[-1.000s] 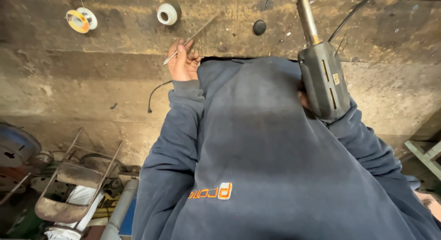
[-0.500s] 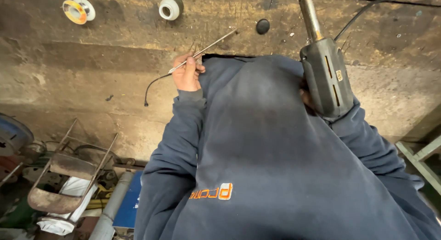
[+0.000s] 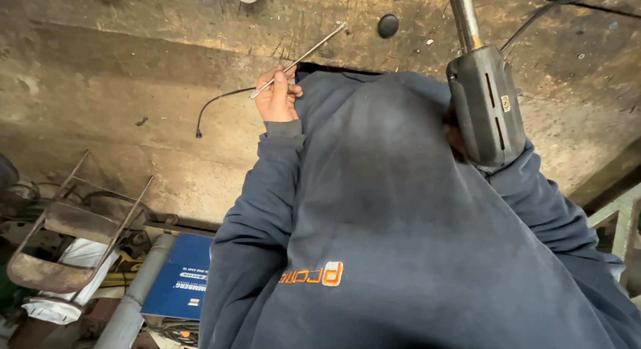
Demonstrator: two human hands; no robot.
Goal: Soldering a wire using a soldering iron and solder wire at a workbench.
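My left hand (image 3: pixel 276 99) now lower in view than half second back — grip pinched on thin metal rod (image 3: pixel 300 57), tip aimed 2 o'clock over worn tabletop (image 3: pixel 133 69). Right hand hidden behind black power tool (image 3: pixel 486 105) — grip state unclear.

— Where's the rod (image 3: pixel 300 57)?
— In the left hand (image 3: pixel 276 97), over the bench (image 3: pixel 120 89), slanting up right toward the knob (image 3: pixel 388 25).
— And the tool (image 3: pixel 486 105)?
— Right of the hand, barrel pointing away; wire (image 3: pixel 220 103) lies left of the hand
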